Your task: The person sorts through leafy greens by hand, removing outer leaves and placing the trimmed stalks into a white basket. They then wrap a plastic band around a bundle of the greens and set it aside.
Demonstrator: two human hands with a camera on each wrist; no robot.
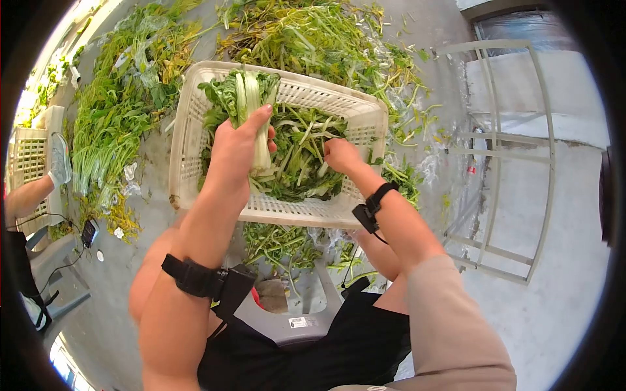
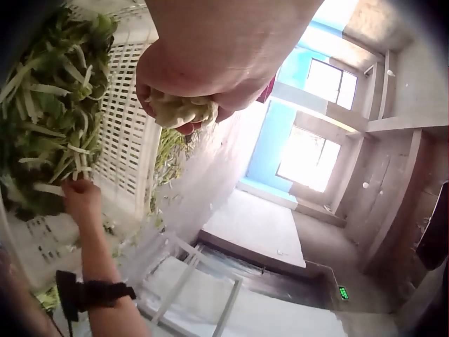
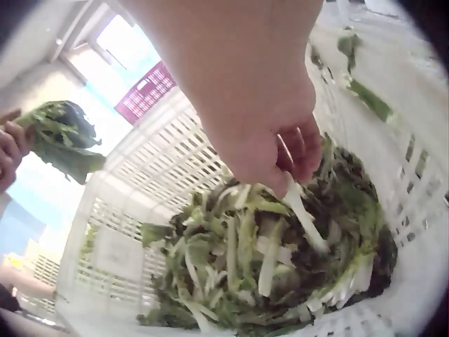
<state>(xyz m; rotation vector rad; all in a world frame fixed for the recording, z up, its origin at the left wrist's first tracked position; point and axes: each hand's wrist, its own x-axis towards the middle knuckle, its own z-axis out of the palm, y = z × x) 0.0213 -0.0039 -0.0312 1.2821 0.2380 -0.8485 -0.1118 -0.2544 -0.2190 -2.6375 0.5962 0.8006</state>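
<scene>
A bunch of pale-stalked leafy greens (image 1: 249, 98) is gripped in the left hand (image 1: 232, 153), held above the left part of a white plastic basket (image 1: 280, 75). In the left wrist view, the stalk ends (image 2: 179, 111) show under the curled fingers. Loose leaves and stalks (image 1: 300, 156) lie in the basket. Low over them, the right hand (image 1: 343, 156) pinches a pale stalk (image 3: 303, 214), seen in the right wrist view. The left hand's bunch (image 3: 63, 137) appears at the left edge there, apart from the right hand.
Piles of greens (image 1: 124, 104) lie on the floor left of and beyond the basket, with more (image 1: 280, 247) below it. A metal frame (image 1: 492, 156) stands at the right. Another person's foot (image 1: 60, 159) and a second basket (image 1: 29, 153) are at the left.
</scene>
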